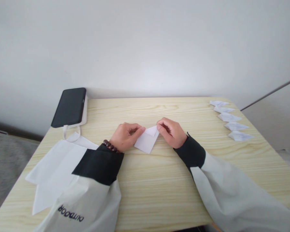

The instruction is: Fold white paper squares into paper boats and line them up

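A small folded sheet of white paper (147, 141) is between my two hands, over the middle of the wooden table (157, 190). My left hand (127, 137) pinches its upper left corner between thumb and fingers. At the upper right corner, my right hand (171, 131) grips the paper in the same way. One corner of the paper points toward me, and a folded flap shows along its top. The fingertips behind the paper are hidden.
Several folded white paper pieces (232, 117) stand in a row at the right. Loose white sheets (55, 164) lie at the left, partly under my left sleeve. Behind them a black tablet-like device (70, 106) rests on a white box with a pale strap. A wall borders the back edge.
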A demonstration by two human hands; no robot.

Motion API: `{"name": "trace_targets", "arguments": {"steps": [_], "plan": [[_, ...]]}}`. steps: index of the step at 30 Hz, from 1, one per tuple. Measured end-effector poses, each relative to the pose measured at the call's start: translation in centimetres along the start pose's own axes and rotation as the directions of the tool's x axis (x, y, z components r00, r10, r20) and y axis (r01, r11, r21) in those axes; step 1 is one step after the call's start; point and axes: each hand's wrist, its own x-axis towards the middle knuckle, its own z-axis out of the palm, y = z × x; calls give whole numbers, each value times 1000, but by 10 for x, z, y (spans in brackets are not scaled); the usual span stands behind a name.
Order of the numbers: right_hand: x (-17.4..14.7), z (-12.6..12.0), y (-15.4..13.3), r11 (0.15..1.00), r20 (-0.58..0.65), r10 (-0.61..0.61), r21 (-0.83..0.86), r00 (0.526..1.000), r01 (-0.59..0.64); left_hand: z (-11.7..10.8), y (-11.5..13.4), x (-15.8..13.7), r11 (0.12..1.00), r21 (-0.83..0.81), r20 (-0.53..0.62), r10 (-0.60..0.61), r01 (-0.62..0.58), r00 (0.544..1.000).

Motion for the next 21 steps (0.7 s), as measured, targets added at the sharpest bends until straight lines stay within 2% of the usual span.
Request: {"name": "trace_targets", "arguments": {"steps": [4,10,13,15,18,21], "plan": [[0,2,0,999,-36,54,12,998,-53,0,-1,1,993,23,50,118,-119,992],[0,4,3,999,-42,36,-11,998,-37,1,-1,0,987,-38,42,159,-157,986],[1,5,5,999,-130,14,-29,991,-18,3,-2,0,987,70,-24,144,-142,989],[1,6,6,997,-147,-42,-68,988,33,4,-3,0,976,178,-102,145,-125,984],[1,7,7,982,-32,-146,-122,989,141,5,-6,0,942,322,-175,160,-97,971],[0,7,7,968,86,-182,-162,980,194,5,-9,-1,916,394,-191,157,-71,969]]}}
